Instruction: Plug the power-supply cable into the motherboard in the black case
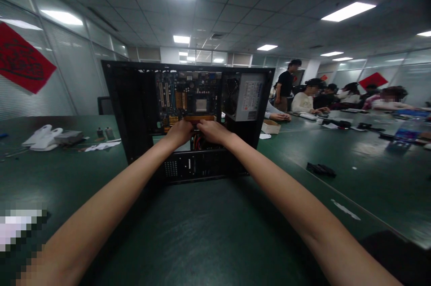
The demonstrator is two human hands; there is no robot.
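A black computer case (124, 111) stands on the green table with its open side facing me. Inside it sits a dark motherboard (188, 90) with a square metal-topped processor socket (201, 105). Both hands reach in at the board's lower edge, by the orange memory slots (205, 118). My left hand (181, 132) is closed, its fingertips against the left end of the slots. My right hand (213, 132) is closed beside it, fingertips at the slots too. Whatever sits between the fingers is hidden. A silver power supply (247, 97) fills the upper right, and coloured cables (198, 143) hang below the hands.
White plastic bags (43, 138), a grey box (69, 137) and two small bottles (105, 133) are on the left. To the right lie a small carton (271, 127), a black bundle (321, 169) and a paper scrap (345, 209). Several people sit farther along the table; one stands.
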